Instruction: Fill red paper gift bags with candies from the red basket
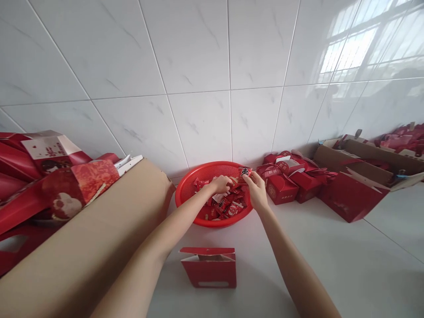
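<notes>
A red plastic basket (215, 224) stands against the tiled wall, with several red wrapped packets (234, 209) inside. Over the basket's middle is my left hand (221, 184), its fingers closed together near the packets; what they hold, if anything, is too small to make out. At the basket's right side my right hand (257, 187) pinches a red packet with black and white print (244, 172). A small red box (212, 271) stands on the table nearer to me, its top partly open.
On the left is a large cardboard box (109, 221) holding red packaging (20, 190). Closed red gift boxes (281, 189), a red box (353, 196) and an open cardboard carton (371, 170) stand to the right along the wall (198, 128).
</notes>
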{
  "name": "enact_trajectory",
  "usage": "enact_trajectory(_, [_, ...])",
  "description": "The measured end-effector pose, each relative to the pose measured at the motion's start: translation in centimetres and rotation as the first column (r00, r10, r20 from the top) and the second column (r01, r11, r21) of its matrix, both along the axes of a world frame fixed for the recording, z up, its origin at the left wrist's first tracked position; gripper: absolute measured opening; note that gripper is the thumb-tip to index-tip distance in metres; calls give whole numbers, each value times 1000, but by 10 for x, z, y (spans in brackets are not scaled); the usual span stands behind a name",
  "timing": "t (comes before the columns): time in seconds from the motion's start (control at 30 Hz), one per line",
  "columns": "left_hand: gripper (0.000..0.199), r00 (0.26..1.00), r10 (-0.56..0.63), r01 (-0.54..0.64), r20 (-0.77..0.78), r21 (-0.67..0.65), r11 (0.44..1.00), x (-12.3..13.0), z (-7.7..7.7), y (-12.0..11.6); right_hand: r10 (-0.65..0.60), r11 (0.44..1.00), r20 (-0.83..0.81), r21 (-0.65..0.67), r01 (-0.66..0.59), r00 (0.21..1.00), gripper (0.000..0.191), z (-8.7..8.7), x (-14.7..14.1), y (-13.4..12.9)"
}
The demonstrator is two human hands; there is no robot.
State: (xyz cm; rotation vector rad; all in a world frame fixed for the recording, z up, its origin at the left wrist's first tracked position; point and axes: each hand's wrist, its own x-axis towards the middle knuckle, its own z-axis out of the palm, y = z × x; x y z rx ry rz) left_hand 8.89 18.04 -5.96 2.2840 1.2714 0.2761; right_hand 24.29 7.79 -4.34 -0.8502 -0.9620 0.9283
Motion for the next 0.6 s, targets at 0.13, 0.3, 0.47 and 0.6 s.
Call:
enact_trajectory(0.13, [15, 999, 30, -29, -32, 41, 999, -6, -8, 7, -4, 1000, -25, -1, 4, 1000, 21, 0, -1, 0])
enact_trajectory(0.3, [30, 998, 54, -54, -10, 64, 996, -9, -15, 9, 22, 1000, -60, 6, -21, 998, 20, -1, -1, 1])
enact_trajectory(0.47, [18, 995, 58, -65, 81, 90, 994, -4, -12, 12, 18, 1000, -52, 2, -18, 998, 22, -4, 0, 2])
enact_trajectory(0.6, [27, 985, 64, -80, 161, 94, 992, 2, -9, 13, -15, 1000, -14, 6, 15, 1000, 22, -5, 1, 3])
